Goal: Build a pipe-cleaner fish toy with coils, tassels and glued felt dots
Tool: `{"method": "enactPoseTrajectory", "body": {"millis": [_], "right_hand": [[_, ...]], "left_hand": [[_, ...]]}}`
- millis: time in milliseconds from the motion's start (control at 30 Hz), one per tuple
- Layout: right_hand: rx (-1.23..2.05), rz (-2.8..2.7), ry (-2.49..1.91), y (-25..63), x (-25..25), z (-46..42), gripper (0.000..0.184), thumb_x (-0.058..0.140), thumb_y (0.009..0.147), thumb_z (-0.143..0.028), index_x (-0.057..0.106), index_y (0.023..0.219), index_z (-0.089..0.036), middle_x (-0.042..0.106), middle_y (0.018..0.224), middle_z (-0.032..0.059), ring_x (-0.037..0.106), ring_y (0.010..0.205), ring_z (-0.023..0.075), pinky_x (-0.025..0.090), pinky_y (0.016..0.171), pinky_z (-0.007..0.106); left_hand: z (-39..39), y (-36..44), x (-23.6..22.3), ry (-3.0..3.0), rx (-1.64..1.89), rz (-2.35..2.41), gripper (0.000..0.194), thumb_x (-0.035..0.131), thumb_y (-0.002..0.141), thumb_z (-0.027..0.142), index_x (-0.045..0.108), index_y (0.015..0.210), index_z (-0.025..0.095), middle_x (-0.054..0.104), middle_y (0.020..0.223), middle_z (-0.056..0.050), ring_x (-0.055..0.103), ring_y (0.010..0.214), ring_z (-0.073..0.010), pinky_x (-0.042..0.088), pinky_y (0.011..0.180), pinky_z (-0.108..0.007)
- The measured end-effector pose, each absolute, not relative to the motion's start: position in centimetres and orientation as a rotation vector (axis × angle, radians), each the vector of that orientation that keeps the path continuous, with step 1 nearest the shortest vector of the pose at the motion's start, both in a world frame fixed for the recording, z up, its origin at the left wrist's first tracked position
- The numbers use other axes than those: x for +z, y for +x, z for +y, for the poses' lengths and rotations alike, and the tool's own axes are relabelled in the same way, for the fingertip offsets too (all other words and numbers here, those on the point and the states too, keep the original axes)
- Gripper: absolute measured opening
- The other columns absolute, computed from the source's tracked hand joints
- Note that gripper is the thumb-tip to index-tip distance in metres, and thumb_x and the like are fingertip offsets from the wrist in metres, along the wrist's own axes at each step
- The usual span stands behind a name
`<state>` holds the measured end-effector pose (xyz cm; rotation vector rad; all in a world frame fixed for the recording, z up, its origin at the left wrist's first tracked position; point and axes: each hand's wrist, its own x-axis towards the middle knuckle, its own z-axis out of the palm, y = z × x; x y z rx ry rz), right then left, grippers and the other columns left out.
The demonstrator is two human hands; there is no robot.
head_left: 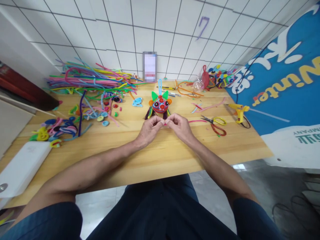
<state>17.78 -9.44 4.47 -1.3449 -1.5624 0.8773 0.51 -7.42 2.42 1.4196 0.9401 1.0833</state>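
Observation:
My left hand and my right hand meet above the table, fingertips pinched together on a pink pipe cleaner. Only a little of it shows between the fingers. A straight pink length emerges beyond my right hand toward the scissors; whether it is the same piece I cannot tell. Just behind my fingers sits a colourful creature head made of pipe cleaners, with green ears, orange side puffs, black eyes and a light blue loop on top. My hands partly hide its lower edge.
Scissors with red and yellow handles lie open at right, near a yellow glue gun. Pipe cleaners are heaped at back left, with small coiled pieces in front. A phone leans on the wall; a white box is at left.

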Motion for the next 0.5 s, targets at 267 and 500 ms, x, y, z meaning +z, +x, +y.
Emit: {"method": "enactPoseTrajectory", "body": {"millis": [267, 500], "right_hand": [[0.691, -1.665, -1.403, 17.1, 3.8, -9.9, 0.009, 0.055, 0.089, -0.032, 0.055, 0.083, -0.025, 0.062, 0.077, -0.0025, 0.057, 0.073, 0.0159, 0.043, 0.071, 0.029], [0.686, -1.625, -1.431, 23.2, 5.7, -10.3, 0.018, 0.059, 0.092, -0.037, 0.064, 0.081, -0.023, 0.064, 0.077, -0.0023, 0.058, 0.075, 0.0155, 0.045, 0.072, 0.028]], "left_hand": [[-7.3, 0.2, 2.2, 1.446, 1.015, 0.868, 0.034, 0.076, 0.083, 0.051, 0.07, 0.087, 0.017, 0.062, 0.072, 0.001, 0.049, 0.066, -0.0125, 0.04, 0.064, -0.025], [-7.2, 0.6, 2.0, 1.244, 0.915, 0.96, 0.03, 0.081, 0.077, 0.044, 0.069, 0.078, 0.017, 0.054, 0.058, 0.004, 0.043, 0.054, -0.0092, 0.033, 0.053, -0.023]]}}
